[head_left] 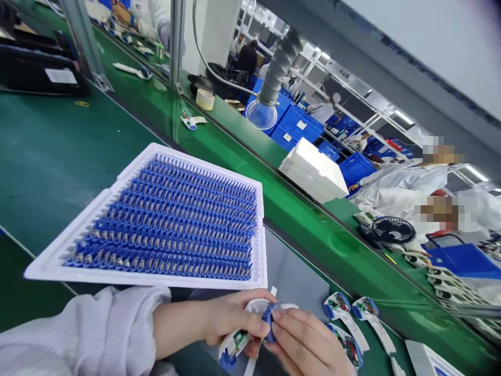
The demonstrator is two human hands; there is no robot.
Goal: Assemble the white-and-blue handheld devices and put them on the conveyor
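Note:
My left hand (235,318) is closed around a white, gun-shaped device housing (238,342) with a green circuit board and a blue end. Close against it, my right hand (307,337) pinches a small round blue part (269,314) between its fingers. The left thumb touches that blue part too. My fingers cover much of the housing. Just beyond my hands lies a white foam tray (146,282), filled with rows of small blue pieces with metal-looking inserts (176,224). Similar open device housings (340,308) rest to the right of my right hand.
A green conveyor belt (282,209) runs diagonally past the tray. Across it are a white foam box (313,169), a black fan (393,230), a tape roll (205,99) and people in white coats. A black bin (35,68) stands at upper left; metal posts (177,42) rise beside the belt.

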